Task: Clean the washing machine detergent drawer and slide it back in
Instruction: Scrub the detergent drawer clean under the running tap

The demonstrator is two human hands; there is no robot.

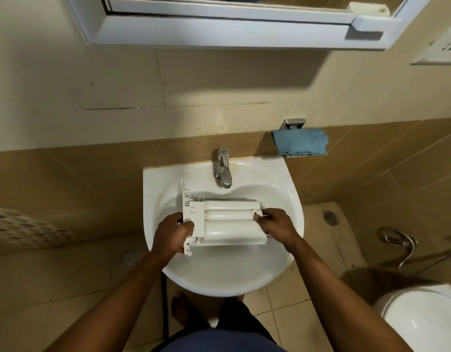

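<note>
both hands, left hand [174, 231] & right hand [275, 223], grip the detergent drawer [227, 222] upside down over the sink [290, 199]. tap [223, 171] looks off, so prob mid-clean; wiping w/ blue cloth [300, 142] & refitting left.

Pretty dim, warm yellowish light from up above, so the mirror cabinet [244, 26] throws a big dark shadow down the wall [67, 97]. The white sink [290, 199] is the brightest thing, with soft glare. Wide-angle lens bends the edges, and everything's a bit soft and smeary.
</note>
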